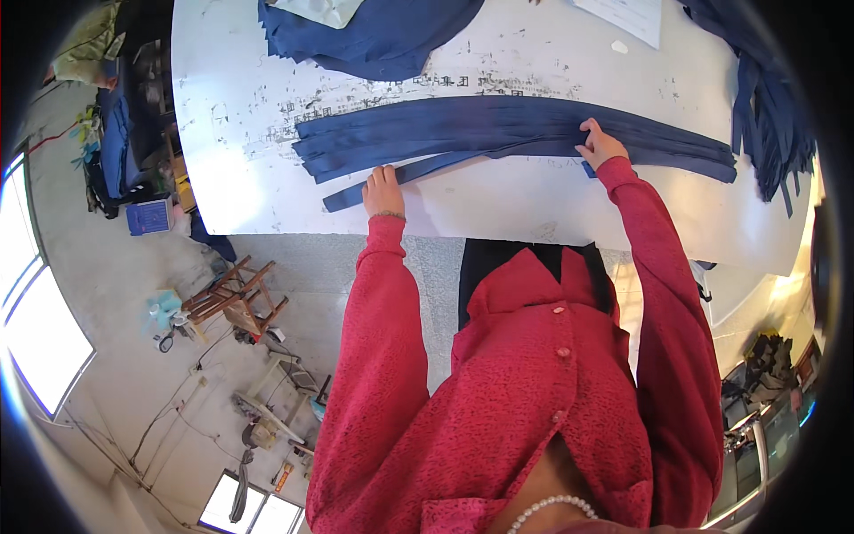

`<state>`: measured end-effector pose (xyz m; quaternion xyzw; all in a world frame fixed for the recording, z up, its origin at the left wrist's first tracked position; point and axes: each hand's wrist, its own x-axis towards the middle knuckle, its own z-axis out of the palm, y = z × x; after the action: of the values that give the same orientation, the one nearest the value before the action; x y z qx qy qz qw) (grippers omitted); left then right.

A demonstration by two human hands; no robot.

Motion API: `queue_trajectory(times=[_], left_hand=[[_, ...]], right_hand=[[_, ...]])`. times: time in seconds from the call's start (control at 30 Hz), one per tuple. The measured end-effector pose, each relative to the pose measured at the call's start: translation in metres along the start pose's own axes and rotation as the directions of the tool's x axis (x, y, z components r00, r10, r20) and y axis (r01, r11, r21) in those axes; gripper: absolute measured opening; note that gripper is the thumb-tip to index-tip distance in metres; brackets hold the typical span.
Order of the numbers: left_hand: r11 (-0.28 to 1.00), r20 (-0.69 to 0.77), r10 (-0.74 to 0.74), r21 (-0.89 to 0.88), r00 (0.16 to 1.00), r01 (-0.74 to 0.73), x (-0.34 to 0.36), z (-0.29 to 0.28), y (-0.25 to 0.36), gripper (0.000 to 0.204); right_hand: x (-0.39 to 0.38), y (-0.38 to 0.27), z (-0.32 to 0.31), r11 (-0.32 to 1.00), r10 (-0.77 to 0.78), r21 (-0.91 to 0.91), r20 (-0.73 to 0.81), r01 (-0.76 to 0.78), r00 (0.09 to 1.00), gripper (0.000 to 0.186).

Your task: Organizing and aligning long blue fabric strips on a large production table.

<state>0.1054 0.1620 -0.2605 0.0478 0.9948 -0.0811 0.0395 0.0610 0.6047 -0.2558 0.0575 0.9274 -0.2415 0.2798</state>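
A long stack of navy fabric strips [427,129] lies across the white table [240,169], with one narrower strip [347,198] angled out along its near side. My left hand [385,191] has its fingers closed on that loose strip, below the stack's left part. Farther right, my right hand [601,145] grips the near edge of the stack with bent fingers; exactly how many layers it holds I cannot tell.
Navy fabric pieces [365,40] with white paper on top lie at the back, near a white sheet [623,16]. More strips [769,133] hang at the right. Fabric piles [120,142], a wooden stool [245,303] and cables are on the left.
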Motion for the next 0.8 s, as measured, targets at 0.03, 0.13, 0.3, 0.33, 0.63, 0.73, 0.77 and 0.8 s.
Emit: queue_trajectory(times=[0.03,0.13,0.3,0.33,0.63,0.73,0.77,0.8], left_hand=[[0.998,0.019,0.035,-0.043,0.999,-0.035,0.006,0.001,-0.003,0.017],[0.986,0.077,0.111,-0.136,0.991,-0.100,0.019,0.002,-0.029,0.011],[0.939,0.181,0.222,-0.304,0.958,-0.161,0.040,-0.003,-0.070,0.016],[0.938,0.194,0.227,-0.308,0.954,-0.160,0.046,-0.006,-0.075,0.019],[0.892,0.106,0.315,-0.374,0.943,-0.256,0.081,-0.017,-0.099,0.040],[0.869,0.035,0.380,-0.357,0.924,-0.343,0.083,-0.010,-0.104,0.038],[0.867,0.016,0.383,-0.351,0.924,-0.353,0.082,-0.014,-0.104,0.037],[0.866,-0.003,0.385,-0.345,0.923,-0.363,0.081,-0.017,-0.103,0.036]], right_hand=[[-0.001,0.007,0.001,1.000,-0.003,0.004,-0.015,0.003,1.000,0.037],[0.005,0.006,0.005,0.999,0.001,0.040,-0.035,0.001,0.999,0.036],[0.008,0.003,0.006,0.998,0.028,0.058,-0.032,-0.027,0.999,0.037],[0.009,0.004,0.006,0.998,0.029,0.064,-0.030,-0.027,0.999,0.037],[0.013,0.004,0.009,0.995,0.057,0.084,-0.033,-0.054,0.998,0.036],[0.012,0.001,0.008,0.991,0.093,0.095,-0.023,-0.091,0.995,0.036],[0.012,0.001,0.008,0.991,0.089,0.098,-0.027,-0.086,0.996,0.036],[0.012,0.002,0.008,0.992,0.083,0.101,-0.031,-0.080,0.996,0.036]])
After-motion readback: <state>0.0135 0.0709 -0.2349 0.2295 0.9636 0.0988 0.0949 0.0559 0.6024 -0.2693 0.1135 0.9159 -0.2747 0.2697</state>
